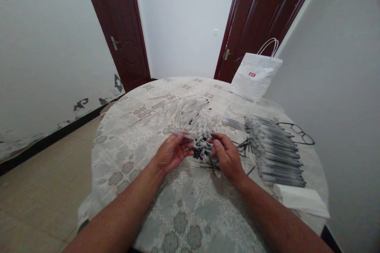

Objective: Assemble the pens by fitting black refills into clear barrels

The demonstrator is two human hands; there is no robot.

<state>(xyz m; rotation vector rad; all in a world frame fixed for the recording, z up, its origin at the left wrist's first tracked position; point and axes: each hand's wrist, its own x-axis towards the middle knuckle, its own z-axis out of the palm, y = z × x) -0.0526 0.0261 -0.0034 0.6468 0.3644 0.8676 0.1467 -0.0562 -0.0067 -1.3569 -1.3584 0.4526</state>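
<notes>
My left hand (175,151) pinches a translucent pen barrel (175,133) between thumb and forefinger, its other fingers curled loosely. To the right, my right hand (227,156) has its thumb and fingers pressed together; anything between them is too small to make out. Beneath and between both hands lies a jumble of small black and white pen parts (202,151). Behind them spreads a loose heap of clear pen barrels (187,112). Thin dark sticks that look like refills (245,146) are scattered beyond my right hand.
A thick stack of dark-ended pens (276,152) lies on the right of the round, cloth-covered table (178,221). Beside it are eyeglasses (303,134) and a folded white packet (301,199). A white paper bag (257,75) stands at the back right.
</notes>
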